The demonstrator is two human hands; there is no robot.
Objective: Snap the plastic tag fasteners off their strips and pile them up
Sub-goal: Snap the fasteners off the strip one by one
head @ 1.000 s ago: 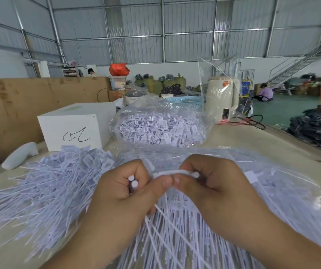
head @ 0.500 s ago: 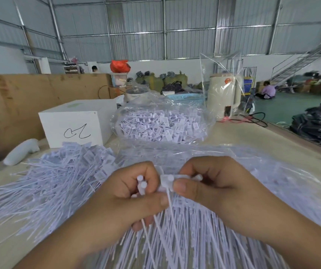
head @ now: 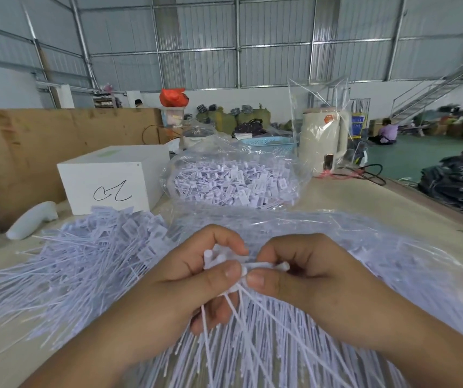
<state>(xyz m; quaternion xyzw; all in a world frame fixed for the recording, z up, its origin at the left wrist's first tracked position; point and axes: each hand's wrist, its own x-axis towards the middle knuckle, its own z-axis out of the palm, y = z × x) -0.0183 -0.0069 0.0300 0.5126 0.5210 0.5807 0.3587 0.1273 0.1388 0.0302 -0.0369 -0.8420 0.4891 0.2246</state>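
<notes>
Both hands meet at the middle of the view over a clear plastic sheet. My left hand grips a bunch of white tag fasteners, whose thin tails hang down between the fingers. My right hand pinches a white fastener strip between thumb and forefinger, its end touching the left thumb. A big pile of loose pale fasteners spreads to the left. More fasteners fan out under both wrists.
A clear bag of fasteners lies behind the hands. A white box stands at back left with a white handle-shaped object beside it. A cream kettle and black cables sit at back right. A brown board borders the left.
The hands stay together at the centre. The strip in my right hand now lies level against my left thumb, and my left hand's bunch of fastener heads shows a little higher.
</notes>
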